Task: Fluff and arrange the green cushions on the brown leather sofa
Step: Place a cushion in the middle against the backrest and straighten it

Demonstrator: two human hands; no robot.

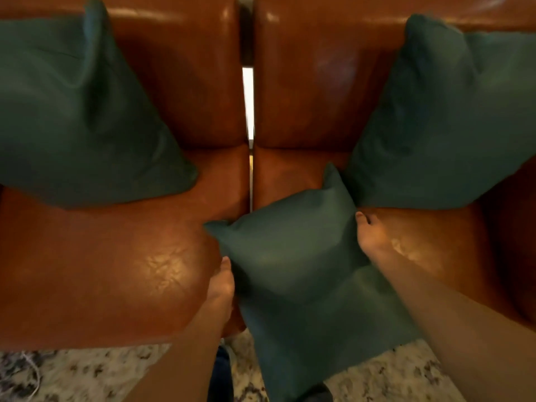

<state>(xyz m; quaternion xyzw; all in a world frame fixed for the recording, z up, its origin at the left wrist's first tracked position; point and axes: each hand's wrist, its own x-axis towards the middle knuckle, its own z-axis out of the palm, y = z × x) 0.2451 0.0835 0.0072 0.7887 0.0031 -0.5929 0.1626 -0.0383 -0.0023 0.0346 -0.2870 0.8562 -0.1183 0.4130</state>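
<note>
Head view looks down on a brown leather sofa. A person holds a dark green cushion by its two sides, above the seat's front edge near the middle gap. Its long axis runs from the person toward the backrest, far corner pointing at the backrest. Left hand and right hand press flat against the sides, fingers together. Two larger green cushions, left cushion and right cushion, lean against the backrest. A speckled rug lies below.

left cushion cropped, fingers behind middle cushion
</note>
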